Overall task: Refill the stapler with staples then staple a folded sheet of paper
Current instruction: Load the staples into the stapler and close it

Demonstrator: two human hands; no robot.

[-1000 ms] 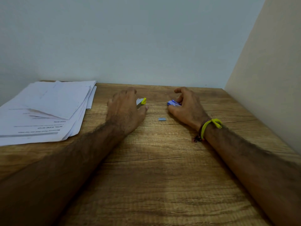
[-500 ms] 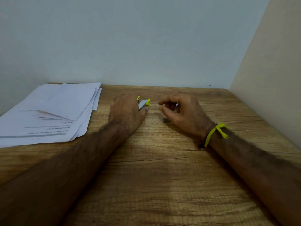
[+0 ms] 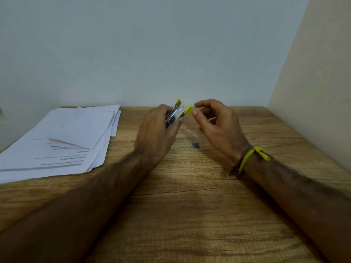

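My left hand [image 3: 157,133] grips a small metal stapler [image 3: 175,115] with yellow plastic ends, lifted off the table and sprung open into two arms that point up and right. My right hand [image 3: 216,126] hovers just to its right. Its thumb tip is at the yellow end of the lower arm, the forefinger is arched above, and nothing shows between them. A short strip of staples [image 3: 195,145] lies on the wooden table [image 3: 190,215] between my wrists. A stack of white printed sheets [image 3: 62,141] lies at the far left.
A pale wall stands along the back of the table and a beige wall closes off the right side. A small dark object [image 3: 200,128] is mostly hidden behind my right hand. A yellow band [image 3: 248,156] circles my right wrist.
My left hand lifted the stapler off the table and it sprang open. My right hand left the blue box, rose and came to the stapler's yellow end.
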